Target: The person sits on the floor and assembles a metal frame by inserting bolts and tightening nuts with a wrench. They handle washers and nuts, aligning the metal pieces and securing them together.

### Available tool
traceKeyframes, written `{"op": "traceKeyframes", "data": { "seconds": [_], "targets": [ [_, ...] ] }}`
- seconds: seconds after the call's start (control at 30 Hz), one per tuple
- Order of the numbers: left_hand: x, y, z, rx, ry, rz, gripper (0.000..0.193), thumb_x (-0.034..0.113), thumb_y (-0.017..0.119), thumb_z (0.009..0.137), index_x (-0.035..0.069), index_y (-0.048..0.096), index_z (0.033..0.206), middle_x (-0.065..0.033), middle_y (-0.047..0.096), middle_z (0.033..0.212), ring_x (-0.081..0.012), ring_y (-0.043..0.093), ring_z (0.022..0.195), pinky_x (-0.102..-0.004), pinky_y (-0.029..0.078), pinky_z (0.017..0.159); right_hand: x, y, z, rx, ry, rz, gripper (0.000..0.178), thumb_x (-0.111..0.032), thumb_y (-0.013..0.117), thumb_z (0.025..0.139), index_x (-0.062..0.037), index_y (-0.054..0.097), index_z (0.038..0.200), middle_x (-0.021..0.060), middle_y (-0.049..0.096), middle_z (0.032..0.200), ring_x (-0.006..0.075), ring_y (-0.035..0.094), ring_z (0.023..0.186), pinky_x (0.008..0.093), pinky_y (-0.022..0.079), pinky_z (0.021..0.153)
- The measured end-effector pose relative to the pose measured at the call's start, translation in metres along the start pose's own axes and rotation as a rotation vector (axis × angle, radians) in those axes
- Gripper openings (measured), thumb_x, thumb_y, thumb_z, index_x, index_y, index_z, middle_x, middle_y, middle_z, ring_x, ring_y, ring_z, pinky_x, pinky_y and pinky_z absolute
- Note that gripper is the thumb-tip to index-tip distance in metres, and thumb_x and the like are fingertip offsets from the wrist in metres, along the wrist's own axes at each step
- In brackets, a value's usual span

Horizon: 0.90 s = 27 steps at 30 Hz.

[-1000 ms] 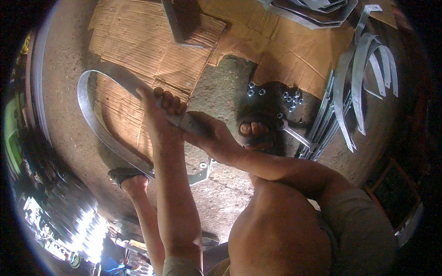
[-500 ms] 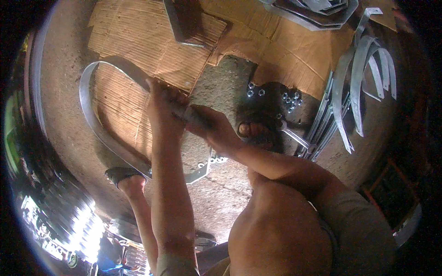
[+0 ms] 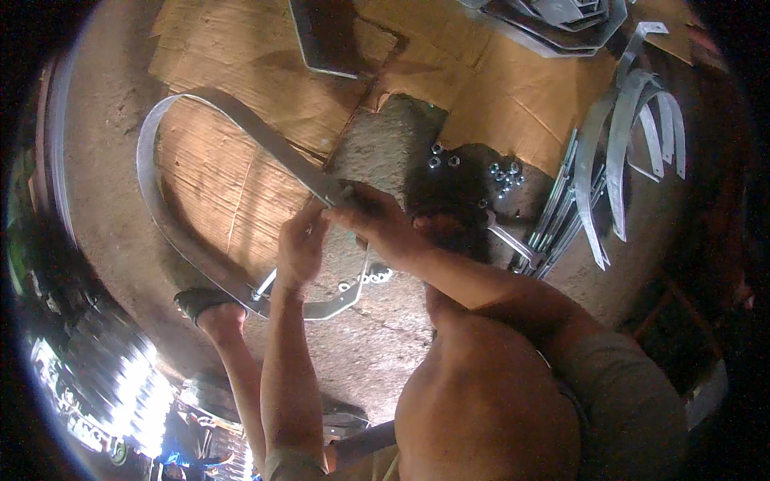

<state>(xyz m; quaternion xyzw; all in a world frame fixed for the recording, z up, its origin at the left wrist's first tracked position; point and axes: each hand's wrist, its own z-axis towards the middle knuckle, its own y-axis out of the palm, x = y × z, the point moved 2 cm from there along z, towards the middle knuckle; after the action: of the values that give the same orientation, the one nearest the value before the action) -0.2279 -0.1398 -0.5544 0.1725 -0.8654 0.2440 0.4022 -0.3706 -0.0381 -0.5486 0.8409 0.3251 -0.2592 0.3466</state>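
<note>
A wide grey metal strap curves in a large loop over the cardboard and the concrete floor. My right hand is closed around its upper end, near the middle of the view. Just below and to the left, my left hand is closed with the fingertips close to that end. A thin shiny metal rod rises from the strap's lower side and passes behind the left hand, which seems to grip it; the fingers hide its upper part. An angled metal bracket adjoins the lower side, partly behind my left forearm.
Loose nuts and a wrench lie on the right, beside threaded rods and curved metal strips. Several washers sit near the bracket. Angular metal frames are stacked at the far right on cardboard.
My left hand has let go of the strap's upper side and moved down toward the rod. The right hand stays on the strap end, and the rod now shows beside my left wrist.
</note>
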Motion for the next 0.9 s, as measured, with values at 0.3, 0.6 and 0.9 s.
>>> {"op": "traceKeyframes", "data": {
  "seconds": [0.3,0.6,0.9],
  "targets": [
    [0.017,0.019,0.007,0.145,-0.079,0.291,0.026,0.019,0.061,0.094,0.005,0.066,0.116,-0.0179,0.071,0.104,-0.0319,0.070,0.095,-0.0378,0.052,0.082,0.018,-0.014,0.015,0.022,-0.009,-0.002,0.030,-0.039,0.069,0.087,-0.0109,0.061,0.094,-0.0049,0.053,0.072,0.0055,0.042,0.056,0.0244,0.035,0.049],
    [0.026,-0.010,-0.038,0.929,0.214,0.239,0.029,0.012,0.065,0.089,0.001,0.063,0.116,-0.0173,0.065,0.111,-0.0308,0.062,0.105,-0.0400,0.048,0.093,-0.034,-0.012,0.009,0.268,-0.265,-0.656,0.054,-0.036,0.066,0.091,-0.0011,0.054,0.130,0.0149,0.055,0.129,0.0270,0.049,0.122,0.0389,0.038,0.103],
    [-0.103,-0.014,-0.168,1.429,-0.556,-0.126,0.048,0.021,0.069,0.088,0.001,0.052,0.128,-0.0185,0.057,0.116,-0.0290,0.058,0.103,-0.0412,0.047,0.090,0.000,-0.043,0.030,0.231,-0.211,-0.862,0.058,-0.028,0.075,0.085,0.0006,0.053,0.131,0.0183,0.058,0.127,0.0289,0.058,0.113,0.0389,0.045,0.098]
  ]
}}
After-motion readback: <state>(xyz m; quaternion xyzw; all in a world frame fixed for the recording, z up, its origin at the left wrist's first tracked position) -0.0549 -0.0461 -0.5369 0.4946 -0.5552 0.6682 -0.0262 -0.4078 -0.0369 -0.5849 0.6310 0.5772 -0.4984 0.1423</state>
